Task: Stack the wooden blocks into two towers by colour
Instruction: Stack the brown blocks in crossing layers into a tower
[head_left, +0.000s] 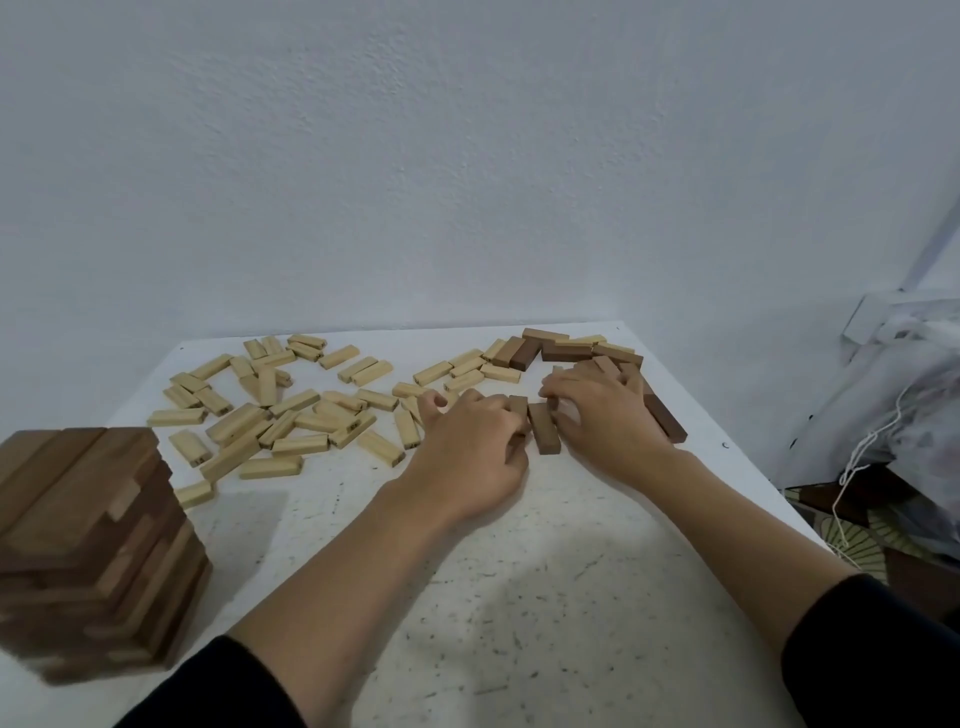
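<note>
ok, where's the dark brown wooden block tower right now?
Head view: the dark brown wooden block tower stands at the near-left corner of the white table, nearer than the scattered pale wooden blocks and left of the left hand.

White table (519, 597): pale blocks (291, 415) scattered, dark blocks (566, 351) far-right, dark tower (88, 545) near-left.

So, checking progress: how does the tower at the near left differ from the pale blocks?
The tower is brown wood; the pale blocks are light yellow. The tower is stacked in layers; the pale blocks lie loose and scattered. Both are made of like-shaped wooden bars.
</note>
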